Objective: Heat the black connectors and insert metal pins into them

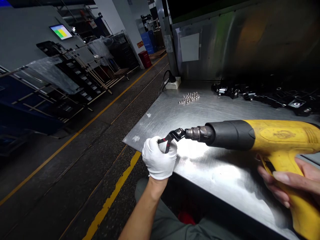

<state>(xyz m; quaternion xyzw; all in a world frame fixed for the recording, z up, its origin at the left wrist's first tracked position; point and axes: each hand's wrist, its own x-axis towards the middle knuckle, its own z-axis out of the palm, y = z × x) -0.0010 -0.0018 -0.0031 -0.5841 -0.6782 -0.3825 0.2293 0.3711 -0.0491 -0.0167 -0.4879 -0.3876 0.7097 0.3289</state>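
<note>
My left hand (160,159), in a white glove, is closed around what look like black pliers (168,139) with red marks on the forked handles. At their far end is a small black part (178,134) with a shiny metal piece in it. My bare right hand (287,181) grips the handle of a yellow and black heat gun (282,136). The gun's stepped metal nozzle points left, its tip right beside the black part. Whether the two touch, I cannot tell.
On the metal table (160,116) several small silver metal pieces (189,98) stand in a group. Many black parts with metal inserts (270,96) lie along the back right. A white power strip (173,82) with a black plug sits at the back corner. Racks (82,80) line the aisle to the left.
</note>
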